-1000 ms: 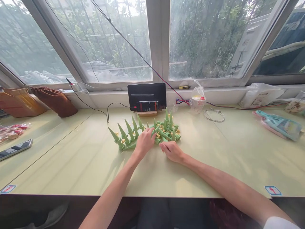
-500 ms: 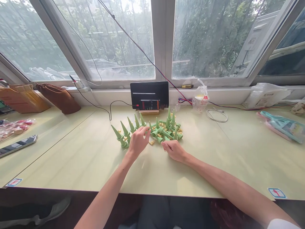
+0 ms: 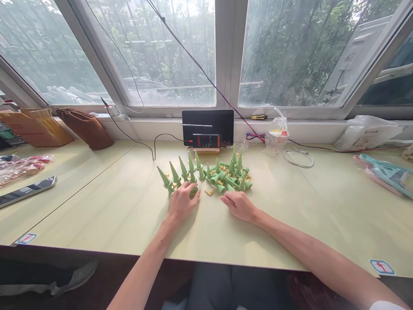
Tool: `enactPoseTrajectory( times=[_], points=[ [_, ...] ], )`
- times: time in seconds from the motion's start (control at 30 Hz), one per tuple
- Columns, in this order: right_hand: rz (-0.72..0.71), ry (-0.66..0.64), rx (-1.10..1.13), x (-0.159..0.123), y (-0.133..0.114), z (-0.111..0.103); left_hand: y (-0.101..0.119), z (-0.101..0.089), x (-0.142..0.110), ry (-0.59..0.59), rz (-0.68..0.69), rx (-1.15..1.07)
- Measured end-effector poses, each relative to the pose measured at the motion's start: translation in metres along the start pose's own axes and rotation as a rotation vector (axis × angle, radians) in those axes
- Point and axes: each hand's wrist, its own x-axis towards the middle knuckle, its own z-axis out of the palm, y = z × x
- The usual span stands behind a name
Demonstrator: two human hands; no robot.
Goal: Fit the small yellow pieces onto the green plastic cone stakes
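A heap of green cone-shaped plastic spikes (image 3: 230, 174) with small yellow bits lies mid-table. To its left stands a row of upright green spikes (image 3: 180, 172). My left hand (image 3: 181, 202) rests at the near end of that row, fingers curled around a green spike lying at the row's front. My right hand (image 3: 239, 205) lies on the table at the heap's near edge, its fingers drawn together; what they pinch is hidden. A loose yellow piece (image 3: 209, 192) lies between the hands.
A dark tablet (image 3: 208, 127) with a phone on a stand leans at the window sill. A brown pouch (image 3: 85, 127) and cardboard box sit back left, a remote (image 3: 26, 192) at left. A plastic bag (image 3: 277, 134), white cable and teal packet (image 3: 385, 171) lie right.
My left hand has drawn back from the heap to the left, down to the near end of the upright row. My right hand has barely shifted.
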Motion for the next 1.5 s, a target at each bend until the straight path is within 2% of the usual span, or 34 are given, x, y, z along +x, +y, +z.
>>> enactPoseTrajectory(
  times=[0.2,0.4,0.5,0.6,0.67,0.77,0.93,1.07,1.33,1.5],
  points=[
    [-0.173,-0.039,-0.219,-0.005,-0.006,0.002,0.0,-0.002,0.0,-0.084,0.016,-0.007],
    [-0.202,-0.062,-0.259,-0.007,-0.004,0.003,0.0,-0.002,-0.002,-0.138,0.042,-0.06],
    [-0.196,-0.066,-0.261,-0.007,-0.003,0.002,0.001,-0.003,-0.001,-0.121,0.04,-0.107],
    [-0.197,-0.068,-0.262,-0.007,-0.005,0.001,0.003,-0.005,0.0,-0.056,0.036,-0.207],
    [-0.193,-0.067,-0.26,-0.006,-0.006,0.001,0.005,-0.007,0.002,-0.005,0.002,-0.294],
    [-0.189,-0.071,-0.261,-0.007,-0.006,0.0,0.006,-0.01,0.004,0.022,-0.119,-0.485],
    [-0.206,-0.09,-0.316,-0.008,-0.005,0.002,0.007,-0.012,0.008,-0.079,-0.342,-0.931],
    [-0.178,-0.107,-0.406,-0.006,-0.011,0.003,0.008,-0.008,0.009,-0.177,-0.406,-1.172],
    [-0.072,-0.146,-0.449,0.017,-0.028,0.009,0.014,-0.002,0.008,-0.2,-0.474,-1.23],
    [-0.016,-0.162,-0.476,0.034,-0.033,0.017,0.014,0.001,0.007,-0.187,-0.461,-1.236]
  ],
)
